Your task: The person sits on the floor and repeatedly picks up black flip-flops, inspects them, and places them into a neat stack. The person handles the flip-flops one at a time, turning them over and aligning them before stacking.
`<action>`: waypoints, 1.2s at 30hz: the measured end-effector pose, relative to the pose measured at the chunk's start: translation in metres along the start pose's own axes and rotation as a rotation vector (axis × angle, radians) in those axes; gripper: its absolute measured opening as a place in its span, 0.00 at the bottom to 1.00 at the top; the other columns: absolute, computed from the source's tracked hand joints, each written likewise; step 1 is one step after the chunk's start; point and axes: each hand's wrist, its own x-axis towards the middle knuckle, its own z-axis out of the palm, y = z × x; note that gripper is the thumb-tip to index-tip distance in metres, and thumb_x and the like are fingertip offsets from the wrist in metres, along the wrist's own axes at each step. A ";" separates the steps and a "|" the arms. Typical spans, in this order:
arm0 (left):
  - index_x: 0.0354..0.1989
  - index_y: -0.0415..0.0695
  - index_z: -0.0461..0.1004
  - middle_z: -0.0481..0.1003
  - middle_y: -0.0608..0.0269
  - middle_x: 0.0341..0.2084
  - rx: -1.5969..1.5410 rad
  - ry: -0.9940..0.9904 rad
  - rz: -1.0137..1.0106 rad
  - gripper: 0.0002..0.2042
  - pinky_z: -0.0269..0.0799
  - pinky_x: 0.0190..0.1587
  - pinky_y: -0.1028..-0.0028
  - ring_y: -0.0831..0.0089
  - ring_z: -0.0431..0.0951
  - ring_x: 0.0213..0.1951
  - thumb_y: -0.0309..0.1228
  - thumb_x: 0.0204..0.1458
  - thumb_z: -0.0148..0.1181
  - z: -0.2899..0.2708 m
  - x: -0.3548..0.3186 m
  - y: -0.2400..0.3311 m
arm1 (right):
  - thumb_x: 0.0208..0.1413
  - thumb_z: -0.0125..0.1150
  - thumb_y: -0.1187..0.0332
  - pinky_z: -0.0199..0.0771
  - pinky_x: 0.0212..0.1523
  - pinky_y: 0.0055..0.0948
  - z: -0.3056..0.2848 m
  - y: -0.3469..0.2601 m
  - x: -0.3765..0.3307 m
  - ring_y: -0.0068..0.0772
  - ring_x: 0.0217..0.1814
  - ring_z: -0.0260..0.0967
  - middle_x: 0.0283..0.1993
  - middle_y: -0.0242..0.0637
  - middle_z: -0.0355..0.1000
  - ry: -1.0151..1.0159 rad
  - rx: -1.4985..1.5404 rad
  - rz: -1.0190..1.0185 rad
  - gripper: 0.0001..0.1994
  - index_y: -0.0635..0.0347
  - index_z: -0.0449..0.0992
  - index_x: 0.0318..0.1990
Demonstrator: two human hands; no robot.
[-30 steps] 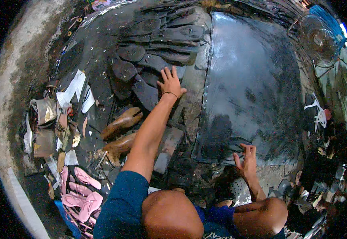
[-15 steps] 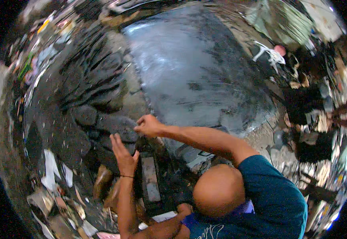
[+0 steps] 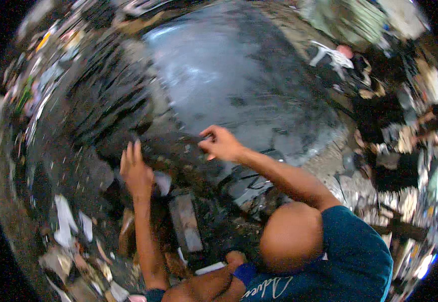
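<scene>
A dark, limp piece of sheet material (image 3: 171, 143) stretches between my two hands, partly blurred; I cannot tell whether it is cloth or plastic. My right hand (image 3: 223, 143) is closed with bent fingers at its right end. Against its left end lies my left hand (image 3: 137, 168), fingers extended and pointing away from me. Beneath and left of the hands spreads a heap of wrinkled black material (image 3: 113, 95). A greyish rectangular block (image 3: 186, 221) sits between my forearms, below the hands.
A large, shiny dark sheet (image 3: 229, 75) covers the ground ahead. Light scraps (image 3: 64, 221) lie at the lower left. A pale green sack (image 3: 347, 20) and a white tangled strip (image 3: 332, 55) are at the far right. What looks like my bent knee (image 3: 292, 236) is close below.
My right hand has moved right and farther away, with the dark piece now drawn out beside it. My left hand has shifted left and farther away onto the dark material.
</scene>
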 end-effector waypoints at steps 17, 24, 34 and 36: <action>0.71 0.45 0.49 0.57 0.49 0.67 -0.499 -0.117 0.253 0.51 0.55 0.67 0.54 0.48 0.56 0.68 0.44 0.39 0.72 -0.058 0.043 0.070 | 0.59 0.63 0.66 0.80 0.43 0.35 -0.082 -0.009 -0.028 0.30 0.41 0.72 0.39 0.36 0.69 0.018 0.381 0.037 0.18 0.67 0.68 0.50; 0.51 0.40 0.74 0.80 0.62 0.42 -1.406 0.244 -0.041 0.13 0.74 0.50 0.71 0.68 0.80 0.45 0.30 0.59 0.61 -0.120 0.086 0.130 | 0.55 0.70 0.60 0.73 0.51 0.31 -0.095 -0.053 -0.078 0.28 0.48 0.71 0.51 0.37 0.72 0.132 -0.327 -0.650 0.28 0.67 0.68 0.58; 0.52 0.45 0.67 0.77 0.69 0.39 -1.912 -0.333 -0.943 0.22 0.72 0.36 0.78 0.78 0.77 0.41 0.32 0.51 0.68 -0.007 -0.023 0.151 | 0.50 0.73 0.68 0.69 0.41 0.20 -0.164 0.054 -0.080 0.20 0.44 0.70 0.45 0.30 0.76 -0.016 0.189 0.123 0.26 0.63 0.73 0.57; 0.53 0.42 0.69 0.77 0.66 0.39 -1.768 -0.328 -0.927 0.23 0.73 0.40 0.77 0.78 0.77 0.40 0.34 0.51 0.69 0.007 -0.037 0.168 | 0.51 0.72 0.68 0.68 0.39 0.18 -0.174 0.071 -0.077 0.19 0.44 0.69 0.44 0.31 0.75 0.027 0.221 0.187 0.26 0.63 0.72 0.58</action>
